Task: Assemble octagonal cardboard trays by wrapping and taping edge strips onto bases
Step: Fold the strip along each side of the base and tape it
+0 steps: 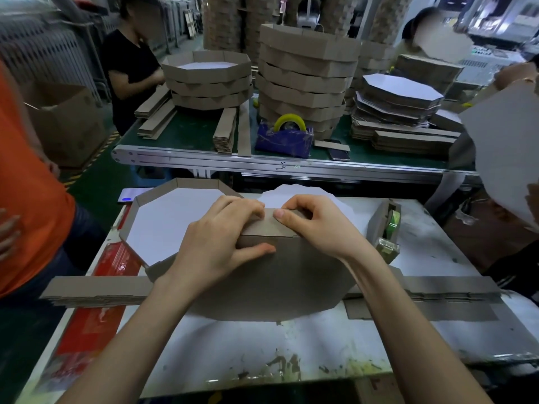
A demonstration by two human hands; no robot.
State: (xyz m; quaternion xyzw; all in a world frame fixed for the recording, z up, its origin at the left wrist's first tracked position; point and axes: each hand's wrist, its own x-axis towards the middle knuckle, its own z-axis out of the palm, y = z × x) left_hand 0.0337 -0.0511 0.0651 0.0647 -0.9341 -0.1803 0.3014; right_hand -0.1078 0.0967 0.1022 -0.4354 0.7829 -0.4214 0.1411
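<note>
On the left of the near table (262, 339), a pile of flat strips (96, 290) lies at the front edge. Just behind it sits a finished tray (129, 220), its brown wall standing round a white floor. The left hand (217, 243) has its grip clamped on the edge strip (262, 228), with the fingers curled over the top and the thumb pressed on the near face. The strip stands at the far edge of the base (277, 287), which lies brown side up in the middle of the table. The right hand (315, 225) pinches the same strip from the other side. Right of it stands a tape holder (386, 228) carrying a green roll. On the far table, nested trays stand in a low stack (207, 83) and a tall stack (303, 77), with a blue tape holder (284, 138) holding a yellow roll and a pile of flat bases (399, 94).
</note>
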